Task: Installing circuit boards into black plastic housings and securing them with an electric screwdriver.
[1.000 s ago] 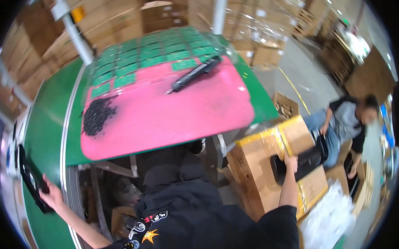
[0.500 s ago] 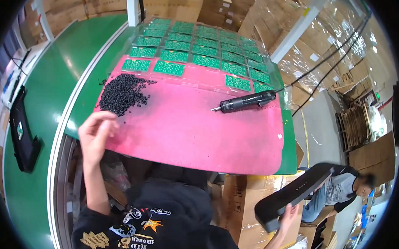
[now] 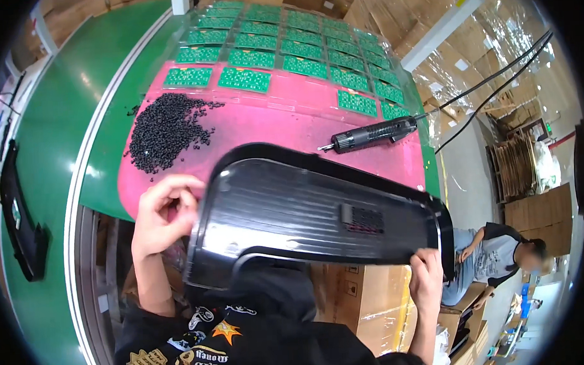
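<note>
Large black plastic panel (image 3: 312, 214) is held flat over the near edge of the pink mat (image 3: 258, 129), in front of the chest. It is carried at both ends: right hand (image 3: 427, 281) is clamped on the lower right corner, fingers curled over the rim. Left hand (image 3: 164, 213) is at the left end, fingers bent and loosely closed against the rounded edge; whether the edge is actually pinched cannot be told, since the panel hides the contact.

Handling, judged: thin moulded shell, ribbed and glossy, so probably light but springy over its length. Flex and twist are to be expected if it is lifted from one end only. The glossy face is likely slippery and easily scuffed; the raised rim is the better place to be gripped, at two opposite ends. The small vent grille (image 3: 363, 218) is best left untouched.

On the mat beyond: a heap of small black screws (image 3: 165, 129), an electric screwdriver (image 3: 371, 133) with its cable, and rows of green circuit boards (image 3: 300, 50). Another black panel (image 3: 20, 218) lies on the green belt (image 3: 64, 113) at left. A second person (image 3: 500, 259) is seated at lower right, well apart.
</note>
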The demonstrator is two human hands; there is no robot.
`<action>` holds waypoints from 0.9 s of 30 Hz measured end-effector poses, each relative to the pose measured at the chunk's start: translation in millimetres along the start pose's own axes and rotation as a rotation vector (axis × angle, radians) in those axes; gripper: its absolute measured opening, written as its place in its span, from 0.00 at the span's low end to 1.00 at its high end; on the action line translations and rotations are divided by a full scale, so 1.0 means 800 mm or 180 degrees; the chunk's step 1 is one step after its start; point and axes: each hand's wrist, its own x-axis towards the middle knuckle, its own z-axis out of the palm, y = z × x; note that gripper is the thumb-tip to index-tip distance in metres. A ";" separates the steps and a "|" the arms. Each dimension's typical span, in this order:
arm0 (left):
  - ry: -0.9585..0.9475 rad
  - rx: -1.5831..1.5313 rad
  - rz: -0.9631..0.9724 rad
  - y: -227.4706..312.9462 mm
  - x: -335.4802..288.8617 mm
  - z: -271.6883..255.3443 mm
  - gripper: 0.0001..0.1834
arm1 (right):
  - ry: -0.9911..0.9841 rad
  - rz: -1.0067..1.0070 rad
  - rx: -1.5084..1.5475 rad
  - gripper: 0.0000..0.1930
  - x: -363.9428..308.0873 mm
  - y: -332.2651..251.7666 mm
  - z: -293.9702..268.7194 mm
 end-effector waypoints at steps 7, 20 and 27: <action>0.1200 0.1124 0.0621 -0.003 -0.011 -0.014 0.17 | -0.1250 -0.0997 0.0431 0.11 0.132 -0.015 -0.011; 0.0992 0.0317 0.0977 -0.020 -0.004 -0.022 0.27 | -0.0985 -0.0675 -0.0066 0.23 0.398 0.039 0.106; 0.0969 0.0534 0.0960 -0.025 -0.006 -0.029 0.26 | -0.1699 -0.0513 0.0678 0.34 0.418 0.045 0.103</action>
